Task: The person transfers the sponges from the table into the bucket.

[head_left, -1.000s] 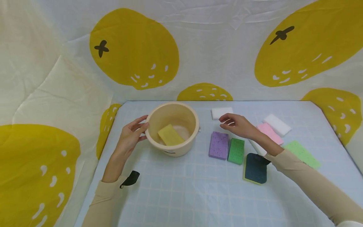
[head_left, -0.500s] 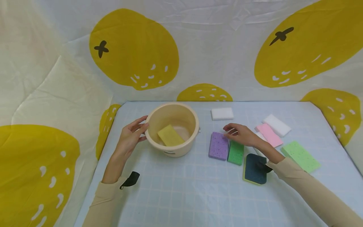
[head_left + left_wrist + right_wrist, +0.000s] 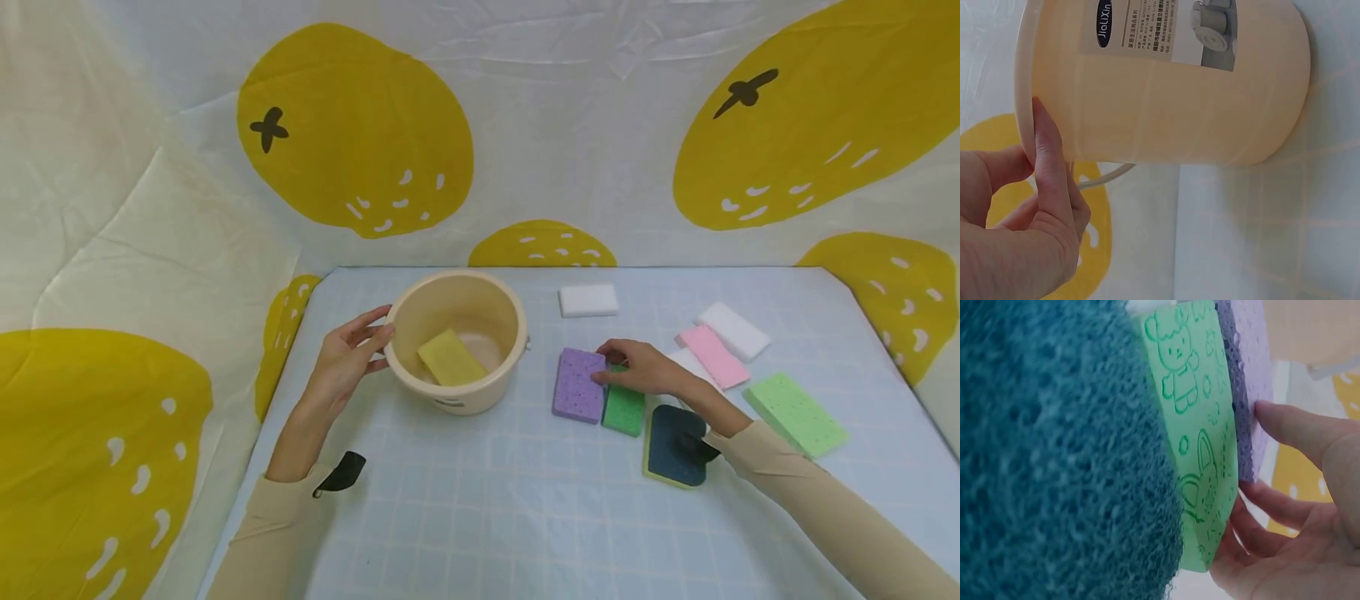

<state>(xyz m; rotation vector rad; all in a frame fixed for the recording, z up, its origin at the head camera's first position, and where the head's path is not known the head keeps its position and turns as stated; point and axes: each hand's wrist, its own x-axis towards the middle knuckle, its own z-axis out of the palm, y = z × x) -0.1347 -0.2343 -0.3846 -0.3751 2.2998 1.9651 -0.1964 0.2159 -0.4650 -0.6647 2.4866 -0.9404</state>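
Observation:
A beige plastic bucket (image 3: pixel 457 400) stands upright at the left of the table, a yellow sponge (image 3: pixel 452 358) lying inside. My left hand (image 3: pixel 347 350) grips its rim, thumb and fingers on either side of the wall; the left wrist view shows the bucket's printed label (image 3: pixel 1154 28). My right hand (image 3: pixel 637 367) is over a purple sponge (image 3: pixel 577 387) and a green sponge (image 3: pixel 624 408) lying side by side. In the right wrist view, the thumb (image 3: pixel 1279 419) touches the purple sponge's face, and the other fingers are spread at the ends of both sponges.
Nearest the right sleeve lies a dark scouring-pad sponge (image 3: pixel 667 442). Further right are a light green sponge (image 3: pixel 797 414), a pink one (image 3: pixel 712 354) and white ones (image 3: pixel 733 331); another white sponge (image 3: pixel 588 301) is at the back. A patterned cloth wall (image 3: pixel 570 125) rises behind the table.
My right hand has come down and toward me from near the back white sponge to the purple and green sponges. The left hand and bucket have stayed put.

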